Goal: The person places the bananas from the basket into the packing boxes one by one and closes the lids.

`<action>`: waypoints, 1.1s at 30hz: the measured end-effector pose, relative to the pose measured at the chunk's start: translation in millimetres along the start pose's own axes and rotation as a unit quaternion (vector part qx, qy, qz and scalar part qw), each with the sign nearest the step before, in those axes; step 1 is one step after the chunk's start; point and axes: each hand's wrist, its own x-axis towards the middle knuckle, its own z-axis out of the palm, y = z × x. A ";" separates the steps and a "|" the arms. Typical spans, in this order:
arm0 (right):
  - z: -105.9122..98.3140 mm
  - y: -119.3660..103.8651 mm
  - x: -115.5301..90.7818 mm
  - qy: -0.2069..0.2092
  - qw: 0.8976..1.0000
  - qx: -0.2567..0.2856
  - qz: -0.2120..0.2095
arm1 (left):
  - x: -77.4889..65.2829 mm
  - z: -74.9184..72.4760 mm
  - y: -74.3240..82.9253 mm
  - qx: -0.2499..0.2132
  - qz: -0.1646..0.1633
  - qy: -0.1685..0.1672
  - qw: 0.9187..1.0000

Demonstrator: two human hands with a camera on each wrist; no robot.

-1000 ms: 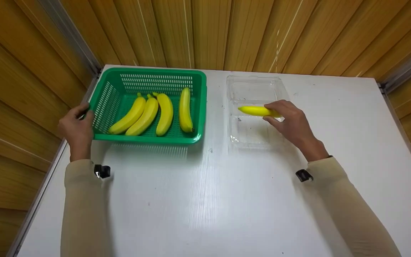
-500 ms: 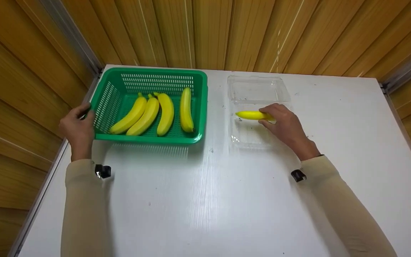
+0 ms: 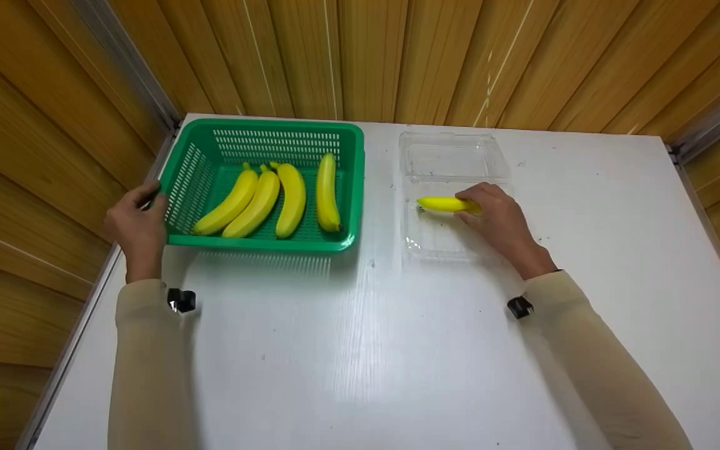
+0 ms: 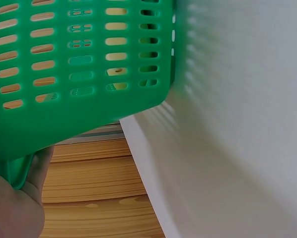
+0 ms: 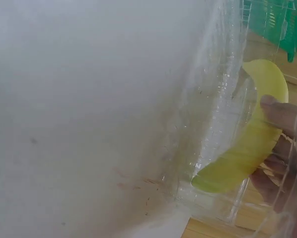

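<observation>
My left hand [image 3: 138, 225] grips the left rim of a green plastic basket [image 3: 260, 245]; the left wrist view shows the basket's slotted wall [image 4: 79, 114] with the thumb and palm at its edge. Inside the basket lie several yellow bananas [image 3: 252, 206], one of them apart near the right wall. My right hand [image 3: 499, 219] pinches another banana [image 3: 440, 204], which lies sideways within the near half of a clear plastic clamshell box [image 3: 435, 240]. Seen through the box's clear wall in the right wrist view, the banana [image 5: 253, 144] sits between thumb and fingers.
Both containers stand on a white table [image 3: 335, 350], the box to the right of the basket. The box's lid half [image 3: 454, 156] lies folded back toward a wooden panel wall [image 3: 366, 56]. Small dark specks dot the tabletop.
My right hand has moved slightly left and down with the banana, lowering it into the near half of the box. The left hand and the basket have stayed put.
</observation>
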 end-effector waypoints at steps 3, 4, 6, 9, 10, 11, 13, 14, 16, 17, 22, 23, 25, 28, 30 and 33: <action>1.4 1.8 -0.2 -0.010 1.000 0.004 0.003 | -1.1 0.2 0.1 -0.003 0.003 -0.003 1.000; 1.9 2.1 -0.1 -0.013 1.000 0.002 0.004 | -1.1 0.3 0.0 -0.003 0.003 -0.003 1.000; 2.3 1.5 0.1 -0.021 1.000 -0.005 0.006 | -0.7 0.2 -0.3 -0.004 0.000 -0.003 1.000; 2.2 0.0 0.3 -0.029 1.000 -0.012 0.004 | 0.2 0.0 -1.6 -0.006 -0.002 -0.003 1.000; 2.1 -0.3 0.4 -0.032 0.999 -0.011 0.004 | 0.4 -0.2 -1.8 -0.007 -0.003 -0.003 1.000; 2.0 -0.8 0.4 -0.035 0.999 -0.009 0.005 | 0.4 -0.3 -2.0 -0.008 -0.005 -0.004 1.000; 2.0 -0.6 0.3 -0.040 0.999 -0.005 0.009 | 0.4 -0.6 -2.3 -0.007 -0.006 -0.004 1.000; 1.9 -0.3 0.4 -0.042 0.999 -0.002 0.010 | 0.5 -0.7 -2.4 -0.007 -0.007 -0.004 1.000; 2.0 0.2 0.5 -0.049 0.999 -0.001 0.015 | 0.5 -0.9 -2.5 -0.006 -0.008 -0.005 1.000; 2.2 0.6 0.6 -0.052 0.999 -0.002 0.016 | 0.5 -0.9 -2.5 -0.005 -0.008 -0.005 1.000; 1.9 1.1 1.1 -0.070 0.997 -0.004 0.023 | 0.7 -1.2 -2.3 -0.004 -0.012 -0.007 1.000; 1.8 1.1 1.1 -0.072 0.997 -0.002 0.023 | 0.7 -1.2 -2.1 -0.004 -0.012 -0.007 1.000; 1.5 1.2 0.9 -0.075 0.997 0.001 0.021 | 0.6 -0.9 -1.6 -0.003 -0.013 -0.005 1.000; 1.8 2.1 1.2 -0.074 0.997 0.005 0.017 | 0.2 0.2 -1.0 0.001 -0.002 0.002 1.000; 2.2 2.6 1.6 -0.074 0.997 0.004 0.015 | -0.1 1.1 -0.8 0.005 0.010 0.007 1.000; 3.6 3.4 2.5 -0.080 0.997 0.006 0.019 | -0.4 1.9 -0.8 0.007 0.022 0.011 1.000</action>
